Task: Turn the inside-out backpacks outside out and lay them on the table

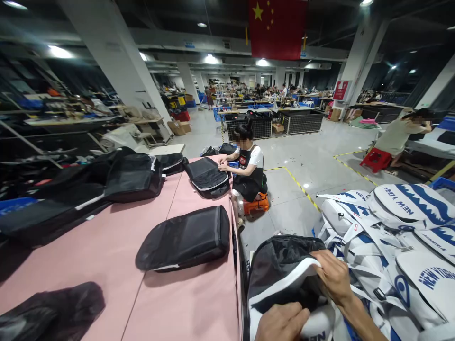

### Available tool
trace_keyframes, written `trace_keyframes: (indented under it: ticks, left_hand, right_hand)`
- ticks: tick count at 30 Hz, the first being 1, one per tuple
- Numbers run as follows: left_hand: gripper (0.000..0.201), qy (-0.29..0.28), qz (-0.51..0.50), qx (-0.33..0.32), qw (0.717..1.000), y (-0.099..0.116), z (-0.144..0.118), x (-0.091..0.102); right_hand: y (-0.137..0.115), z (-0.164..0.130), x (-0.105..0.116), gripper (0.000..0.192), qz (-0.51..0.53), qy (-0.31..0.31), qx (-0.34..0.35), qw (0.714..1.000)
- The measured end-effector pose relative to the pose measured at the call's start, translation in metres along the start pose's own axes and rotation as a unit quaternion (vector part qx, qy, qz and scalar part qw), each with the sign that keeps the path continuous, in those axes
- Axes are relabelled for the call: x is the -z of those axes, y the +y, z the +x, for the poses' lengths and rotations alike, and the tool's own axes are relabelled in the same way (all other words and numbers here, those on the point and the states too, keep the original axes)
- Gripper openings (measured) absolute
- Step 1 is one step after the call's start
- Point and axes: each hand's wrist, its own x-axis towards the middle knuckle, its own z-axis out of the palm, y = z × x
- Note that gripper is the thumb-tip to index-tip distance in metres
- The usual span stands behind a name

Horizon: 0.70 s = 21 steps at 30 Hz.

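Low at the right of the pink table, a partly inside-out backpack (270, 270) hangs between my hands, its black lining outward and a white edge round its opening. My right hand (332, 274) is closed on the far side of that edge. My left hand (284, 324) makes a fist at the near side, its fingertips hidden. Inside the opening shows white fabric with dark letters, partly cut off by the frame. Nearest on the table lies a black inside-out bag (185, 239), flat on its side.
White and blue backpacks (412, 203) are heaped at my right. More black bags (133, 177) lie on the pink table (195, 303). A seated co-worker (249, 166) handles a black bag (208, 173) at the table's far edge. Another person (401, 137) sits on a red stool (376, 160).
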Motion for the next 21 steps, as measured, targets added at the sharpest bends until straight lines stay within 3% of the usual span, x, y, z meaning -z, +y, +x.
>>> trace_keyframes:
  ticks: [2, 4, 7, 11, 14, 17, 19, 21]
  left_hand:
    - [0.072, 0.039, 0.08, -0.024, 0.996, -0.012, 0.032, 0.008]
    - [0.084, 0.065, 0.143, 0.032, 0.987, -0.033, 0.063, 0.007]
    - [0.097, 0.092, 0.162, 0.115, 0.976, -0.075, 0.097, -0.009]
    - [0.083, 0.127, 0.163, 0.115, 0.972, -0.133, 0.109, -0.03]
    - [0.066, 0.14, 0.098, 0.125, 0.977, -0.168, 0.109, -0.031]
    - [0.049, 0.107, -0.041, 0.269, 0.956, -0.192, 0.112, -0.023]
    - [0.041, 0.099, -0.148, 0.394, 0.902, -0.207, 0.117, -0.019]
    - [0.046, 0.097, -0.262, 0.501, 0.819, -0.225, 0.124, -0.019]
  right_hand:
    - [0.014, -0.001, 0.0, 0.021, -0.027, 0.015, -0.027, 0.999]
    - [0.025, 0.001, -0.007, 0.022, -0.039, 0.014, -0.043, 0.998]
    - [0.043, 0.008, -0.03, 0.028, -0.029, -0.005, -0.046, 0.998]
    - [0.078, 0.018, -0.071, 0.037, 0.04, -0.052, -0.062, 0.996]
    - [0.11, 0.039, -0.101, 0.047, 0.1, -0.144, -0.095, 0.98]
    - [0.136, 0.077, -0.132, 0.065, 0.19, -0.3, -0.178, 0.918]
    - [0.148, 0.102, -0.16, 0.075, 0.263, -0.386, -0.243, 0.85]
    - [0.155, 0.118, -0.195, 0.078, 0.321, -0.412, -0.308, 0.795]
